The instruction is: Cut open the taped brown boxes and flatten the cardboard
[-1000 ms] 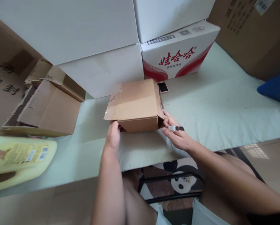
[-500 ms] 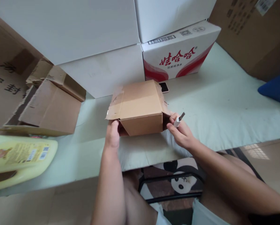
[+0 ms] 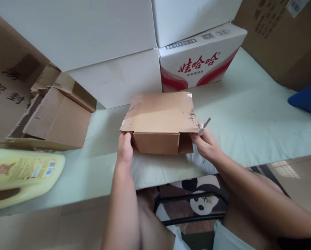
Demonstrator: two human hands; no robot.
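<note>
A small brown cardboard box [image 3: 157, 142] lies on the cloth-covered table in front of me, with torn flaps spread out at both ends. My left hand [image 3: 125, 146] grips the left end, its thumb on the near corner and its other fingers partly hidden under the flap. At the right end, my right hand [image 3: 205, 140] pinches the edge of the flap. The same hand also keeps hold of a slim silver box cutter [image 3: 202, 129], whose grey blade points up and away to the right.
White cartons [image 3: 116, 78] and a red-and-white water carton [image 3: 197, 67] stand behind the box. At left are an opened brown box [image 3: 63, 118] and a yellow jug [image 3: 38, 173]. A blue object [image 3: 308, 99] and a large brown carton [image 3: 277, 45] are at right.
The flap at the box's right end has swung up and outward, level with the top. My right hand has moved slightly right with it. A phone behind the box is now hidden.
</note>
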